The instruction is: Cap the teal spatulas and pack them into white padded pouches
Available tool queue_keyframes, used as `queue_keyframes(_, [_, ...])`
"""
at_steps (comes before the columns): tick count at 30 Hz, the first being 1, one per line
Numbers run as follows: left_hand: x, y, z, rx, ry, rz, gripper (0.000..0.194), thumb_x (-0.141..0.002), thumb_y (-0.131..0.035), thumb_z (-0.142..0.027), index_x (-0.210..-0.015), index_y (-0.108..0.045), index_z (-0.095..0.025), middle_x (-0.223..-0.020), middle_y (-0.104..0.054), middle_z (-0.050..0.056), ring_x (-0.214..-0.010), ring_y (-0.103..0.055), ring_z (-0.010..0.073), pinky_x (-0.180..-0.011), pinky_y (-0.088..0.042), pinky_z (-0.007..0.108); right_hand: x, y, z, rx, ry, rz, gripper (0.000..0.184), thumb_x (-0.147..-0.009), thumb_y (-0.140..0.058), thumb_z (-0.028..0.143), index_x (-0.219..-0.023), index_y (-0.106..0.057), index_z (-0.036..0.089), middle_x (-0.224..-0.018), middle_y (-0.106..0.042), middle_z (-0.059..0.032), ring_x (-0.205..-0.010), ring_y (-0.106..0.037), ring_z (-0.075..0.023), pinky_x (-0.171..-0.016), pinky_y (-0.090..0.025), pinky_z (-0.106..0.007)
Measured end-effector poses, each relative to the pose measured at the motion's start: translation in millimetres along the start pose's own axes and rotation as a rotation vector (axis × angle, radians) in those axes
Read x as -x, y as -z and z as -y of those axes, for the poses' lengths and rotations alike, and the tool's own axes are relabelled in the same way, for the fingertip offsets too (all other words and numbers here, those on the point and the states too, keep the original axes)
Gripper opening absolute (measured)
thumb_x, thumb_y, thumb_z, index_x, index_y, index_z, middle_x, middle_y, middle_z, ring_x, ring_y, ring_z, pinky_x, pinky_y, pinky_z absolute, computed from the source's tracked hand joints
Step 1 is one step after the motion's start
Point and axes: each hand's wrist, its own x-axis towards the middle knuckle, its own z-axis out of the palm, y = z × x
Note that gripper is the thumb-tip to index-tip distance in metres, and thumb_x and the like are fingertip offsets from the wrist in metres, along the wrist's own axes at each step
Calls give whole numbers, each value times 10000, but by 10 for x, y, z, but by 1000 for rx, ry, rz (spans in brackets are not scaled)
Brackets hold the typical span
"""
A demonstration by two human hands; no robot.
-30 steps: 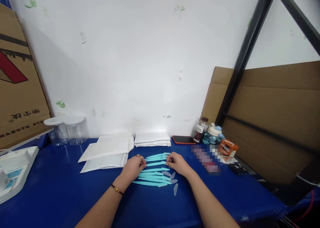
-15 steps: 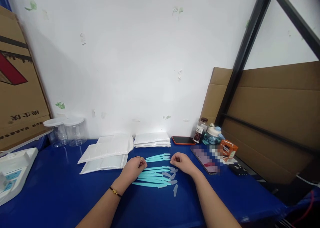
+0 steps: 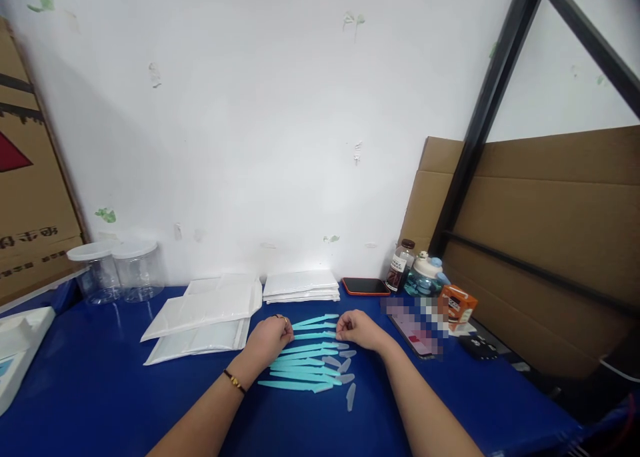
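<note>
Several turquoise eyebrow razors (image 3: pixel 300 373) lie side by side on the blue table, handles to the left and blade ends to the right. My left hand (image 3: pixel 270 340) pinches the handle end of one eyebrow razor (image 3: pixel 315 335) in the upper part of the row. At that razor's blade end, the closed fingertips of my right hand (image 3: pixel 361 330) meet it; the fingers hide the tip. Two more razors (image 3: pixel 315 322) lie just beyond, between the hands. Loose translucent blade caps (image 3: pixel 351 397) are scattered near the blade ends, below my right hand.
White padded envelopes (image 3: pixel 200 313) lie at the left, with another stack (image 3: pixel 301 285) behind the razors. Lidded clear jars (image 3: pixel 141 273) stand far left. A red-edged phone (image 3: pixel 366 286), a brown-capped bottle (image 3: pixel 400 267), another phone (image 3: pixel 413 330) and an orange box (image 3: pixel 457 305) are at right.
My right hand has moved left, from beside the razors to the blade end of the one in my left hand. The view has shifted slightly.
</note>
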Motion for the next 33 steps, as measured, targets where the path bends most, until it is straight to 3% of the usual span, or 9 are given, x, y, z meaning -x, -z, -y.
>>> queue_keyframes(6, [44,99,168,159,45,182,231,-710,-523,-365,-739,-649,-174,-667,-619,-3,-617,-527,122,-533,-335,205,90,116,-18,-17,-73,17,228,-626,-691,343,-718,-672,135,-593,-614,-12,-527,-499,-111,-495,-364,-203])
queue_keyframes(10, [30,105,136,156,45,67,259,-742,-489,-388,-800,-641,-186,-726,-608,-1,-656,-521,125,-566,-345,213,20,61,-11,118,-16,-249,201,-696,-633,353,-718,-663,155,-663,-591,-17,-584,-495,-118,-542,-374,-215])
queue_keyframes(12, [14,84,76,110,34,-1,235,-748,-491,-360,-846,-636,-203,-772,-597,2,-690,-524,129,-605,-355,221,-28,-2,9,167,16,-299,142,-683,-644,302,-723,-662,167,-724,-572,-16,-623,-500,-117,-576,-387,-215])
queue_keyframes(16, [-7,15,-13,39,0,-40,238,-751,-515,-314,-941,-628,-226,-836,-583,11,-759,-540,142,-669,-363,235,-68,-107,62,125,35,-205,85,-664,-651,239,-703,-654,164,-739,-548,-7,-609,-484,-100,-564,-392,-199])
queue_keyframes(21, [-21,-32,-19,0,-26,-32,140,-746,-511,-264,-761,-639,-210,-793,-599,7,-728,-541,133,-654,-350,231,-35,-117,119,19,19,-94,84,-675,-630,231,-685,-641,148,-625,-555,8,-543,-472,-91,-510,-374,-187])
queue_keyframes(25, [-18,3,-39,28,-19,44,144,-722,-507,-241,-712,-642,-191,-760,-631,12,-692,-549,130,-632,-347,227,-9,-70,125,-22,42,-5,78,-664,-622,218,-668,-644,143,-636,-586,1,-558,-500,-97,-509,-375,-185])
queue_keyframes(33, [43,84,73,68,20,108,136,-688,-512,-247,-670,-633,-189,-648,-620,-9,-604,-536,113,-538,-320,205,97,70,86,9,24,29,100,-635,-647,242,-645,-648,142,-630,-583,3,-552,-481,-97,-504,-358,-192])
